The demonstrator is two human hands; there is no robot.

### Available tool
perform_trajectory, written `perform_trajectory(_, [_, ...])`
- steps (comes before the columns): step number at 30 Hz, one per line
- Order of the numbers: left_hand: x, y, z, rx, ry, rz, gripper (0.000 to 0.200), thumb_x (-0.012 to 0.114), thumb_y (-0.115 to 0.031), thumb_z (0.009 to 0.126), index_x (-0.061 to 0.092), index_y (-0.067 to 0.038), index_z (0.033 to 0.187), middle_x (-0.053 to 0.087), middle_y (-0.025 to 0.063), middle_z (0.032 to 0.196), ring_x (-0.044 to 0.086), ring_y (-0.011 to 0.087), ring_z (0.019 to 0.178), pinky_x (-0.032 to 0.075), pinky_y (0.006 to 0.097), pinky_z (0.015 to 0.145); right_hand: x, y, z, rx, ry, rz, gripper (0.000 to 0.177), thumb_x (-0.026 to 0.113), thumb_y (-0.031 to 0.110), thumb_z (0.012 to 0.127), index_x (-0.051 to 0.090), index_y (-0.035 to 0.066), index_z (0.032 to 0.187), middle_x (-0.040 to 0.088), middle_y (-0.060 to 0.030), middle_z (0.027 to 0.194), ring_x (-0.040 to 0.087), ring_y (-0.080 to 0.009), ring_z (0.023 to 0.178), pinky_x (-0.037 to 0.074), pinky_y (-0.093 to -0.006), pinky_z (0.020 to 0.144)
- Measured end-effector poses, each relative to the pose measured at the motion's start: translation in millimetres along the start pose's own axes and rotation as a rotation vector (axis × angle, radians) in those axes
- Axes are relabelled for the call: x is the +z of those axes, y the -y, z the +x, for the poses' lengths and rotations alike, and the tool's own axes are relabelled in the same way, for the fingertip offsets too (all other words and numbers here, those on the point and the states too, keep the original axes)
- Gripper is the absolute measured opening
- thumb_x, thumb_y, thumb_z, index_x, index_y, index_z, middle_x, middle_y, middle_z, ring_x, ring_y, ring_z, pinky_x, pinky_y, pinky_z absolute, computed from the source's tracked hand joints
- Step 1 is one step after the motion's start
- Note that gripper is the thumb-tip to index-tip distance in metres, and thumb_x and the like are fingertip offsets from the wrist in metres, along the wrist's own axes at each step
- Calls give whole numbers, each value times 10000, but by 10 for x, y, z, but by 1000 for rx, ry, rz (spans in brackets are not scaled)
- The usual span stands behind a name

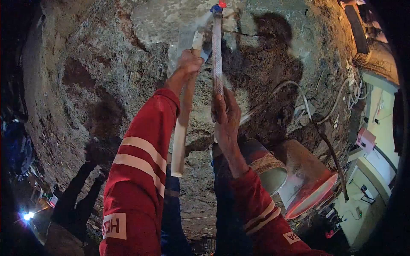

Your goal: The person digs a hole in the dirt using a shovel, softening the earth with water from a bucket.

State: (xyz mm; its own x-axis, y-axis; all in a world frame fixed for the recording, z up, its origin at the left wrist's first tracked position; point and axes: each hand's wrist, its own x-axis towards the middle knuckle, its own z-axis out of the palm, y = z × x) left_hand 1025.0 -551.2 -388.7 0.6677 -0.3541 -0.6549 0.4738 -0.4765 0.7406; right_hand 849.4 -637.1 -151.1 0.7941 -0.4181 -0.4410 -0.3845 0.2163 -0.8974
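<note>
My left hand (190,63) is closed around the upper part of a wooden-handled tool (182,132). Its pale shaft runs down toward my legs. A greyish, flat blade-like shape (185,39) shows beside its upper end, too blurred to identify. My right hand (226,113) grips a clear braided hose (217,55), which stands nearly straight up in view. At the hose's far end sit a blue fitting (216,8) and a red piece (222,3). A whitish blur, perhaps spray, lies left of that end, over the wet, rough ground (166,21).
Two buckets, one dark (273,177) and one with a red rim (309,196), lie tipped at my right. A pale cable (303,96) curves across the earth. Another person's dark-clothed legs (77,196) appear lower left, near a bright lamp (28,216).
</note>
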Motion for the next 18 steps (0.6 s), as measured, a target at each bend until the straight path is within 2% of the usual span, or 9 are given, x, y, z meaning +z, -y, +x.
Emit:
perform_trajectory(1, [28, 253, 210, 72, 36, -15, 333, 662, -179, 701, 559, -15, 971, 587, 64, 744, 570, 181, 553, 473, 325, 495, -10, 15, 10, 4, 0, 4, 328, 436, 267, 929, 505, 2, 1110, 386, 56, 654, 333, -19, 560, 274, -190, 466])
perform_trajectory(2, [32, 89, 79, 72, 36, -15, 333, 662, -179, 701, 559, -15, 971, 587, 64, 744, 570, 181, 553, 473, 325, 495, -12, 13, 22, 4, 0, 4, 328, 436, 267, 929, 505, 2, 1110, 386, 56, 654, 333, -19, 560, 274, -190, 466])
perform_trajectory(4, [13, -513, -368, 99, -192, 378, 480, 670, -289, 617, 526, 31, 944, 598, 214, 845, 610, 319, 795, 486, 381, 700, -1, 0, 51, 11, 0, 81, 324, 433, 261, 929, 508, 3, 1112, 390, 52, 659, 336, -20, 556, 279, -189, 468])
perform_trajectory(5, [-2, -583, -390, 97, -192, 379, 480, 670, -289, 617, 526, 31, 944, 598, 214, 845, 610, 319, 795, 486, 381, 700, 16, -18, 62, 12, 1, 82, 324, 433, 261, 929, 508, 3, 1112, 390, 52, 659, 336, -20, 556, 279, -189, 468])
perform_trajectory(7, [-7, -709, -456, 29, -96, 435, 501, 664, -312, 620, 525, 32, 956, 576, 236, 959, 563, 360, 939, 450, 391, 797, 42, -64, 83, -39, -45, 79, 271, 467, 295, 918, 512, 31, 954, 361, 72, 587, 288, -7, 481, 233, -189, 416])
perform_trajectory(11, [41, -760, -552, 64, -131, 365, 508, 657, -322, 629, 521, 29, 970, 586, 224, 935, 573, 362, 923, 459, 396, 782, 26, -112, 106, -13, -50, -38, 278, 456, 299, 921, 519, 30, 950, 368, 69, 592, 298, -9, 484, 239, -193, 418])
perform_trajectory(13, [41, -864, -622, 144, -152, 492, 500, 651, -300, 631, 518, 25, 986, 590, 218, 936, 572, 364, 930, 457, 396, 793, 46, -153, 121, -71, -64, -40, 285, 452, 302, 922, 523, 28, 956, 371, 65, 595, 309, -12, 490, 246, -198, 419])
perform_trajectory(17, [51, -910, -680, 196, -164, 514, 477, 654, -255, 627, 518, 23, 990, 589, 226, 953, 575, 359, 930, 459, 403, 782, 46, -106, 144, -76, -39, -53, 291, 447, 300, 924, 524, 25, 978, 375, 62, 596, 318, -16, 496, 247, -197, 422])
perform_trajectory(18, [53, -917, -699, 175, -178, 478, 469, 656, -241, 628, 517, 23, 991, 593, 220, 934, 584, 351, 905, 463, 401, 760, 26, -54, 141, -60, -28, -91, 289, 443, 272, 923, 523, 15, 1025, 399, 47, 628, 342, -31, 527, 283, -206, 454])
